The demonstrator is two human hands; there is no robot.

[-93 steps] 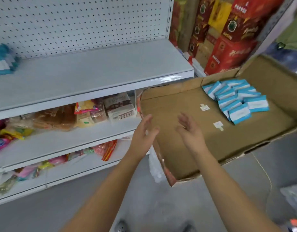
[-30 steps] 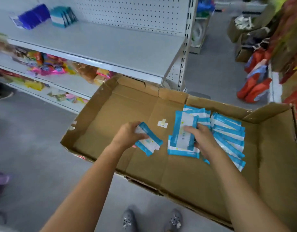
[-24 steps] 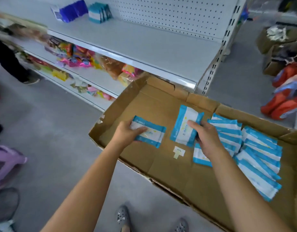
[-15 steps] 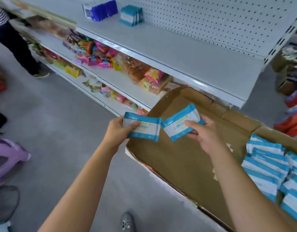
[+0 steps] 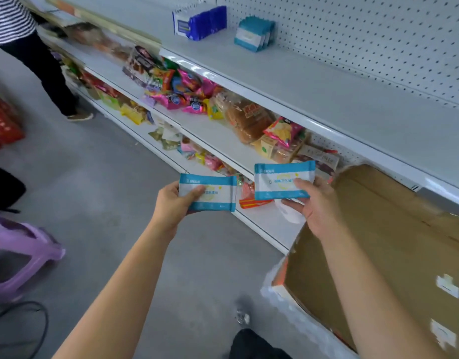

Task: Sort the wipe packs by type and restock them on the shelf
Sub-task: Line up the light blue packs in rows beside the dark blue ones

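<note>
My left hand (image 5: 171, 202) grips a blue-and-white wipe pack (image 5: 215, 193) by its left end. My right hand (image 5: 317, 206) pinches a second, matching wipe pack (image 5: 280, 178) from below and to the right. Both packs hang in the air in front of the lower shelves, label side up. On the top white shelf (image 5: 313, 81) stand a row of teal wipe packs (image 5: 254, 33) and, to their left, a row of dark blue wipe packs (image 5: 201, 22). The open cardboard box (image 5: 394, 237) lies at the right, under my right forearm.
Snack bags and bread (image 5: 246, 117) fill the middle and lower shelves. A person in a striped top (image 5: 29, 47) stands at the far left by the shelving. A purple plastic stool (image 5: 18, 255) sits on the grey floor at the left.
Each hand took a wipe pack from the box and lifted it out to the left. The view has swung left toward the shelves, so the pile of packs in the box is out of sight.
</note>
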